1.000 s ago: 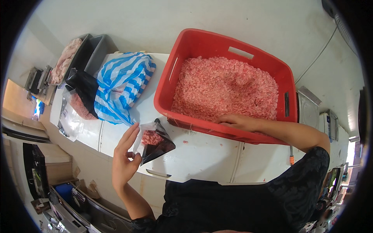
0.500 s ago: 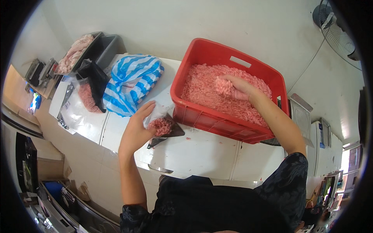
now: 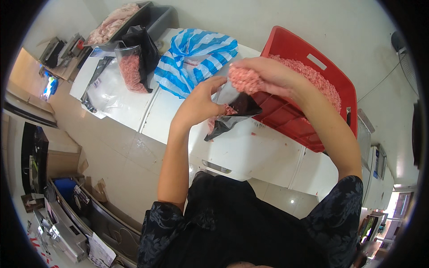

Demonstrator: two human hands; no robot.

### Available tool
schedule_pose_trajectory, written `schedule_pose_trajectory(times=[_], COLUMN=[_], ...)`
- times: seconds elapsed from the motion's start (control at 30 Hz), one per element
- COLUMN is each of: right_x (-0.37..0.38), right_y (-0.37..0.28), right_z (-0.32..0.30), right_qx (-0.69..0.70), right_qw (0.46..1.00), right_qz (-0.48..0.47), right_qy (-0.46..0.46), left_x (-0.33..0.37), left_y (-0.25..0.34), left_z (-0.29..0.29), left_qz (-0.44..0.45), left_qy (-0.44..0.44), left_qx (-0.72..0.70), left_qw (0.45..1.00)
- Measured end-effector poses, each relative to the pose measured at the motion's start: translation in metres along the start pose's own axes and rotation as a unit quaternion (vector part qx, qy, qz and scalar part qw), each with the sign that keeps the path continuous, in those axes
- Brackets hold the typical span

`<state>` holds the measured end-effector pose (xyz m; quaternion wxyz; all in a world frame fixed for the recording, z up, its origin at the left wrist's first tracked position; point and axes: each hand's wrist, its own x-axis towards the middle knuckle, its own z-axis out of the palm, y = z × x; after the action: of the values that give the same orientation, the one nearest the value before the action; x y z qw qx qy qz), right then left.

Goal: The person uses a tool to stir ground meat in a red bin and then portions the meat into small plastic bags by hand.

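A clump of pink ground meat [image 3: 245, 80] sits in my right hand [image 3: 277, 77], fingers curled round it. That hand is over the mouth of a plastic bag [image 3: 230, 121], clear on one side and black on the other. My left hand [image 3: 199, 103] grips the bag's rim, thumb and fingers keeping its mouth apart. Some ground meat shows inside the bag; its bottom is partly hidden. Just beyond my right forearm stands a red crate [image 3: 286, 120] holding a large mass of ground meat [image 3: 321, 82].
A blue-and-white striped bag [image 3: 196, 53] lies on the white table [image 3: 250, 156]. Left of it, a filled clear-and-black bag [image 3: 132, 73] stands near flat clear bags [image 3: 109, 91]. Grey tubs [image 3: 158, 22], one with pale meat [image 3: 116, 22], stand at the back left. Meat scraps dot the tabletop.
My right hand has moved left, out of the crate, bringing a clump of ground meat to the bag's mouth. My left hand still holds the bag. The whole view has shifted.
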<state>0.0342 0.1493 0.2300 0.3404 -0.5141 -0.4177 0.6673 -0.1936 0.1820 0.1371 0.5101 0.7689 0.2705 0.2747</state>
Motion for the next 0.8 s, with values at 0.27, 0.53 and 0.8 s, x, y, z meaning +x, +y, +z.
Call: schedule_pose_trajectory(times=[0.27,0.53,0.8], right_x=[0.024,0.108,0.13], right_y=[0.046,0.115,0.15], right_z=[0.032,0.011,0.001], right_qx=[-0.548,-0.681,-0.65], right_qw=[0.82,0.723,0.749], right_qz=[-0.151,-0.013,0.073], right_qy=[0.071,-0.115,-0.105], left_x=[0.001,-0.004,-0.017], left_y=[-0.012,-0.019,-0.032], left_z=[-0.024,-0.008,-0.009], left_qz=[-0.016,0.082,0.102], left_qy=[0.002,-0.03,0.02], left_qx=[0.011,0.044,0.017], left_qw=[1.0,0.995,0.994])
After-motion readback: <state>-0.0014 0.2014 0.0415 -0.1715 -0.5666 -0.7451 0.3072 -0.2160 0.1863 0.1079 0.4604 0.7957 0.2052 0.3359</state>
